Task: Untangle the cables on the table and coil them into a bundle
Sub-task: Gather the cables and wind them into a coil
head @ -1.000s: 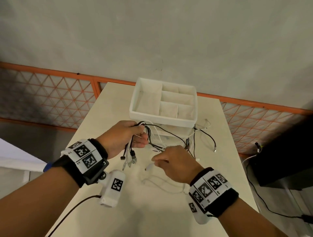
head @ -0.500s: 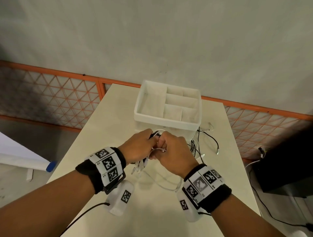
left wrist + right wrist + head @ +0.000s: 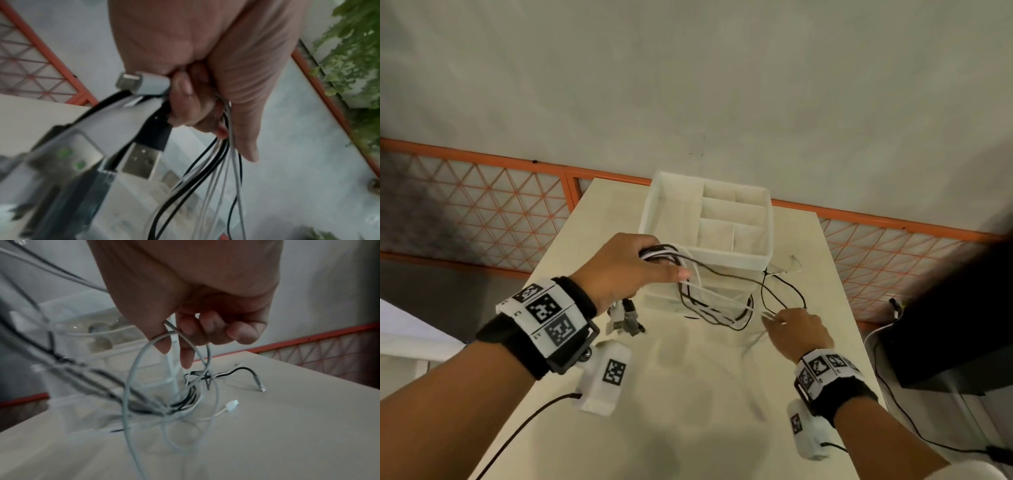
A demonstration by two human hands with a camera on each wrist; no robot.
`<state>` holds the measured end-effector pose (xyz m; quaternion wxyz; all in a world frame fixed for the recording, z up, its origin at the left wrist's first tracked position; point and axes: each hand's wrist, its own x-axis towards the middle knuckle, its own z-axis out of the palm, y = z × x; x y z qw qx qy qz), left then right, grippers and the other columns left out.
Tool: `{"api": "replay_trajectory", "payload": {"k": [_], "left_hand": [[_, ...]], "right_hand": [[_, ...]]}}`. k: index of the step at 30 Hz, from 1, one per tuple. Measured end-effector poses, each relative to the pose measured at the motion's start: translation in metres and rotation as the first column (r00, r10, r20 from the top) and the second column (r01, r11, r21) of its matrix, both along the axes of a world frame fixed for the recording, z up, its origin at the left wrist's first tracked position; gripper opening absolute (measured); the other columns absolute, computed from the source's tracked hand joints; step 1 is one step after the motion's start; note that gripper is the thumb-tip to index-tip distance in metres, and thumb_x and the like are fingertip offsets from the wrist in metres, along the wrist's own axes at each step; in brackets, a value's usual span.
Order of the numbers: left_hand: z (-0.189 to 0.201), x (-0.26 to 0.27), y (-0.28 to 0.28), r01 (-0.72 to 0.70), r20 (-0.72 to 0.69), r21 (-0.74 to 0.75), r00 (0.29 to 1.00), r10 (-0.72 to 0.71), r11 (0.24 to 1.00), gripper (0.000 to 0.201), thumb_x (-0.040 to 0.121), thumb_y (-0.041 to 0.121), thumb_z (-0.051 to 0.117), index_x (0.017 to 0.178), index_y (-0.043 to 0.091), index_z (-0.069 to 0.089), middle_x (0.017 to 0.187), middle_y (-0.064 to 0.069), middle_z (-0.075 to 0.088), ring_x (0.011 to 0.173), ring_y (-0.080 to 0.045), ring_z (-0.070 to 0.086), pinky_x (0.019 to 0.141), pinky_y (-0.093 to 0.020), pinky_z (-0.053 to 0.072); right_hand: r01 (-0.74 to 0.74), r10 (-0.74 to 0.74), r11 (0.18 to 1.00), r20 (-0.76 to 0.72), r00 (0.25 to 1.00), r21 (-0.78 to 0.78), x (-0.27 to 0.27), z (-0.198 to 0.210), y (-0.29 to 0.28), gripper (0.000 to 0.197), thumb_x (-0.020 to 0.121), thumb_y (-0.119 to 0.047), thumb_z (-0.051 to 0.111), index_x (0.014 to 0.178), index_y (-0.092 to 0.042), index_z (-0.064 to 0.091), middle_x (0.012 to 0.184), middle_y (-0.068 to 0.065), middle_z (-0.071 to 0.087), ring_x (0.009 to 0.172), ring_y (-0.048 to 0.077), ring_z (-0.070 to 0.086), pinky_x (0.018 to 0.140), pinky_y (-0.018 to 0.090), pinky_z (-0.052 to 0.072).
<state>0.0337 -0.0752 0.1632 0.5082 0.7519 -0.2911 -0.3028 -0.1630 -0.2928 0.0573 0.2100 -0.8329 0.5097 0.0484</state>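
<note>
Left hand: left hand (image 3: pixel 619 270) is raised over the table in front of the organizer box, near its front-left corner; fingers curled tight round a gathered bunch of black and white cables (image 3: pixel 709 308), thumb stretched along the top of the strands.
Left hand, wrist view: left hand (image 3: pixel 205 73) with fingers (image 3: pixel 183 100) folded over the strands; the plug ends stick out behind the fist, among them a white connector (image 3: pixel 141 82) and a black USB plug (image 3: pixel 141 160) with its metal end bare.
Plug ends: hang below the left hand (image 3: pixel 625 318), on the side away from the box.
Right hand: right hand (image 3: pixel 799 334) is low over the table, off the front-right corner of the box, pinching a white cable strand between thumb and fingertips.
Right hand, wrist view: right hand (image 3: pixel 195 296) holds a white cable loop (image 3: pixel 131 369) pinched at its top, the other fingers loosely curled.
Cables: run from the left fist down across the front of the box in sagging loops to the right hand; the rest lies in a loose tangle (image 3: pixel 191 395) on the table by the box's front-right corner, with a white connector end (image 3: pixel 232 405) and a black cable's metal tip (image 3: pixel 263 389) lying free.
Organizer box: white, divided organizer box (image 3: pixel 729 257) at the far middle of the table (image 3: pixel 705 428).
</note>
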Motion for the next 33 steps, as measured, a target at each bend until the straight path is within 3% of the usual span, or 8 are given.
{"api": "replay_trajectory", "payload": {"k": [3,8,13,20,22,25,28,33], "left_hand": [[-0.013,0.003,0.003,-0.007,0.197,0.189,0.980,-0.031,0.982,0.024,0.075,0.039,0.082,0.080,0.017,0.075,0.044,0.015,0.055,0.033,0.000,0.043,0.038,-0.012,0.028],[-0.034,0.014,0.012,-0.115,0.301,0.425,0.953,-0.020,0.898,0.040,0.084,0.047,0.071,0.071,0.009,0.070,0.048,0.001,0.047,0.040,-0.014,0.040,0.045,-0.024,0.030],[-0.041,0.023,0.016,-0.235,-0.079,0.143,0.966,0.248,0.961,0.030,0.091,0.024,0.069,0.082,-0.005,0.067,0.066,-0.007,0.040,0.050,-0.018,0.032,0.042,-0.024,0.030],[-0.037,0.027,0.013,-0.388,-0.190,0.069,0.899,0.394,0.919,0.028,0.090,0.027,0.070,0.076,0.003,0.065,0.063,-0.005,0.039,0.046,-0.016,0.027,0.039,-0.021,0.026],[-0.037,0.026,0.009,-0.420,-0.255,0.006,0.877,0.407,0.908,0.029,0.090,0.026,0.070,0.073,0.005,0.063,0.061,-0.003,0.036,0.041,-0.012,0.025,0.037,-0.019,0.024],[-0.039,0.029,0.006,-0.473,-0.329,-0.052,0.839,0.432,0.879,0.028,0.092,0.025,0.067,0.072,0.006,0.061,0.061,-0.001,0.037,0.036,-0.008,0.026,0.034,-0.018,0.025],[-0.049,0.033,0.009,-0.482,-0.302,0.009,0.834,0.462,0.876,0.027,0.093,0.025,0.066,0.076,0.005,0.061,0.063,-0.003,0.039,0.038,-0.010,0.027,0.034,-0.018,0.025],[-0.077,0.029,0.013,-0.389,-0.201,0.180,0.885,0.421,0.904,0.030,0.094,0.026,0.064,0.074,0.004,0.060,0.060,-0.004,0.034,0.046,-0.018,0.023,0.038,-0.020,0.022]], "right_hand": [[0.116,-0.103,0.987,0.121,0.987,-0.110,-0.004,0.008,-0.023,0.040,0.091,-0.063,0.051,0.100,-0.032,0.076,0.101,0.008,0.073,0.089,0.031,0.063,0.080,0.034,0.051],[0.145,-0.002,0.944,0.431,0.902,-0.298,0.003,0.038,-0.035,0.025,0.093,-0.051,0.058,0.097,-0.034,0.077,0.083,0.001,0.072,0.086,0.028,0.067,0.071,0.031,0.045],[0.101,-0.075,0.982,0.163,0.984,-0.162,-0.004,0.022,-0.038,0.032,0.085,-0.058,0.061,0.110,-0.043,0.073,0.114,0.003,0.073,0.104,0.031,0.067,0.087,0.038,0.054],[0.244,-0.177,0.965,0.444,0.878,-0.097,-0.002,0.031,-0.042,0.048,0.083,-0.047,0.073,0.127,-0.033,0.063,0.109,0.004,0.072,0.106,0.031,0.067,0.093,0.043,0.055],[0.186,-0.192,0.981,0.287,0.939,0.048,-0.007,0.019,-0.042,0.055,0.081,-0.031,0.080,0.132,-0.025,0.060,0.128,0.007,0.065,0.117,0.032,0.062,0.101,0.042,0.052],[0.100,-0.119,0.988,0.162,0.980,0.122,-0.016,-0.009,-0.040,0.076,0.078,-0.023,0.083,0.145,-0.027,0.048,0.113,0.010,0.072,0.109,0.032,0.065,0.097,0.038,0.053],[0.118,-0.160,0.985,0.412,0.897,0.125,-0.024,-0.012,-0.040,0.069,0.082,-0.020,0.080,0.142,-0.028,0.045,0.085,0.005,0.071,0.092,0.031,0.069,0.085,0.038,0.053],[0.125,-0.017,0.989,0.778,0.629,-0.080,-0.017,0.028,-0.033,0.049,0.091,-0.002,0.059,0.129,-0.033,0.055,0.087,-0.007,0.073,0.081,0.011,0.070,0.073,0.019,0.053]]}}
